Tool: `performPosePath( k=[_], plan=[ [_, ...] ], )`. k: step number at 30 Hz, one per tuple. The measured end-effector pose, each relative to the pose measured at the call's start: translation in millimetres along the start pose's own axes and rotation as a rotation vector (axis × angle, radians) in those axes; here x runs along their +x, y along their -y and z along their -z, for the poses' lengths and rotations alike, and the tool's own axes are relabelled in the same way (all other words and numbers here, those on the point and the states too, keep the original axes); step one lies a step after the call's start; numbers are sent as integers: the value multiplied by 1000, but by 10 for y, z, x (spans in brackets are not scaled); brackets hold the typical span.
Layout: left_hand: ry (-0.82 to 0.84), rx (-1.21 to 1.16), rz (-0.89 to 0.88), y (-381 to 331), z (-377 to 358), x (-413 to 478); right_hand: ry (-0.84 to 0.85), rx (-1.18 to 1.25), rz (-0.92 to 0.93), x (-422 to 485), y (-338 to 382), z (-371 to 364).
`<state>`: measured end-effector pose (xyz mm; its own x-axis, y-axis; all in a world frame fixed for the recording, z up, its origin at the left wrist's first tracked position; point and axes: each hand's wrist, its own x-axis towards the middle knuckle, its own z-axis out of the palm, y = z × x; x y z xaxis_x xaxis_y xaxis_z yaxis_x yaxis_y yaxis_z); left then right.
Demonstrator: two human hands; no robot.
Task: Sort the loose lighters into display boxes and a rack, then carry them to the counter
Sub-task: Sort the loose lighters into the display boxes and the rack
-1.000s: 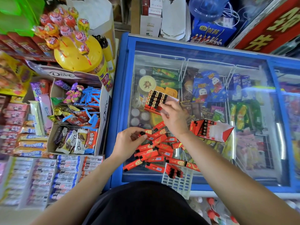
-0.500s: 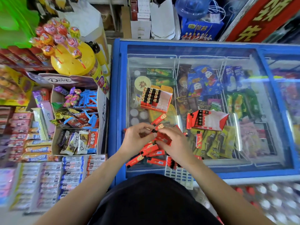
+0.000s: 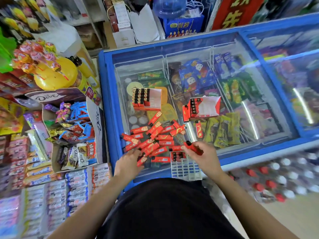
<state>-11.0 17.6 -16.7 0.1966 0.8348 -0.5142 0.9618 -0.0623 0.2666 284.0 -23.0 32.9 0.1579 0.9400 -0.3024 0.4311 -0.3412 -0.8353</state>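
Observation:
Several loose red lighters (image 3: 155, 137) lie in a heap on the glass lid of a blue freezer (image 3: 189, 47). My left hand (image 3: 128, 161) grips a red lighter (image 3: 141, 160) at the heap's near left edge. My right hand (image 3: 205, 157) pinches another red lighter (image 3: 194, 148) just above a white plastic rack (image 3: 185, 167), which holds a few lighters at its far end. Two red display boxes stand further back: the left box (image 3: 146, 99) has rows of lighters, the right box (image 3: 202, 106) is part-filled. One lighter (image 3: 198, 128) lies alone near the right box.
An open Dove carton (image 3: 96, 121) of sweets and a yellow lollipop stand (image 3: 55, 75) crowd the shelves at the left. Rows of snack packets (image 3: 57, 192) run along the near left. Bottles with red and white caps (image 3: 276, 180) stand on the floor at the right.
My hands were together over the heap half a second ago; they have parted. The right hand moved right, over the rack, with a lighter. The left stays at the heap.

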Motion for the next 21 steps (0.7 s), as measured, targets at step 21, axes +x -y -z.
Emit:
performPosePath(
  k=[21],
  plan=[
    [12, -455, -39, -214, -79, -192, -41, 250, -279, -402, -534, -212]
  ],
)
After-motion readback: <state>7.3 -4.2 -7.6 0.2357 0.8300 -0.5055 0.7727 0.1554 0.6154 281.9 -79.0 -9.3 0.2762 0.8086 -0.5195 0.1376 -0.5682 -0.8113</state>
